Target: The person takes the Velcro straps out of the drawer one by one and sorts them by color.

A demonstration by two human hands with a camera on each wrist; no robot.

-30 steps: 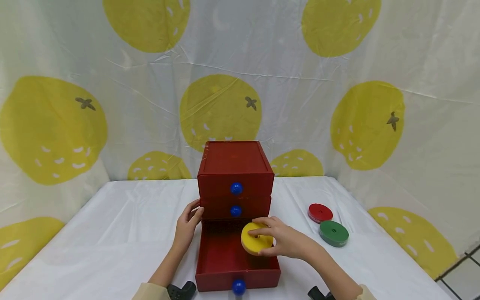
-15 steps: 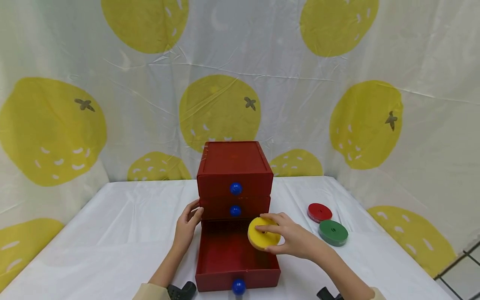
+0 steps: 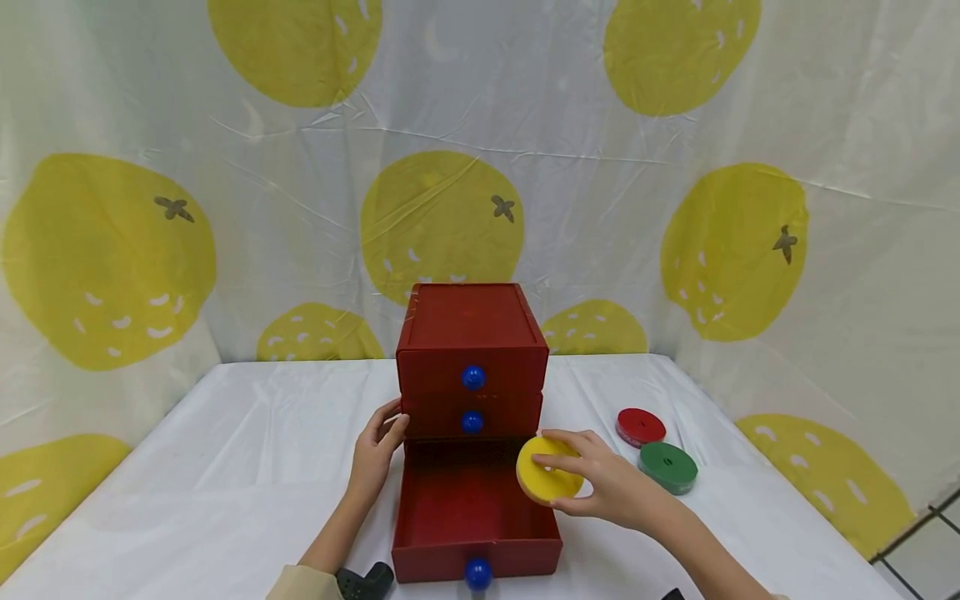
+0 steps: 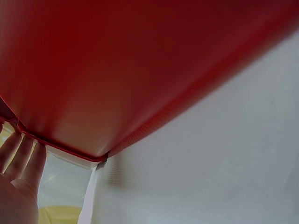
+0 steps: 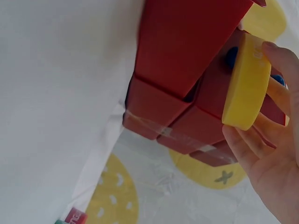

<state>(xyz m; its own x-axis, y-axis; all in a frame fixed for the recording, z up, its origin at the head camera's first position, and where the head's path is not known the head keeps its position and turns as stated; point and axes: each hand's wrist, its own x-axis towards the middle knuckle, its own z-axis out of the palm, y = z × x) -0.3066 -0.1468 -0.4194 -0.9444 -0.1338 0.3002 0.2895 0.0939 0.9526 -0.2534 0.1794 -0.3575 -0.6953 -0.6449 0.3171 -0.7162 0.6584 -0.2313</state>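
My right hand (image 3: 607,481) grips a thick yellow disc (image 3: 542,479) with a small hole in its middle, thumb and fingers around its rim. It is held tilted above the right edge of the pulled-out bottom drawer (image 3: 477,560). In the right wrist view the disc (image 5: 246,84) shows edge-on in front of the red cabinet. My left hand (image 3: 375,446) rests on the left side of the red three-drawer cabinet (image 3: 472,317). The left wrist view shows the extended fingers (image 4: 33,163) touching the cabinet near its edge.
A red disc (image 3: 641,426) and a green disc (image 3: 667,467) lie close together on the white-covered table (image 3: 285,433), right of the cabinet. Both upper drawers are closed and have blue knobs (image 3: 473,377). A lemon-print curtain (image 3: 570,217) hangs behind.
My right hand has lifted the yellow disc out from over the drawer's middle, moving right and slightly up. The left hand and the cabinet stay where they were.
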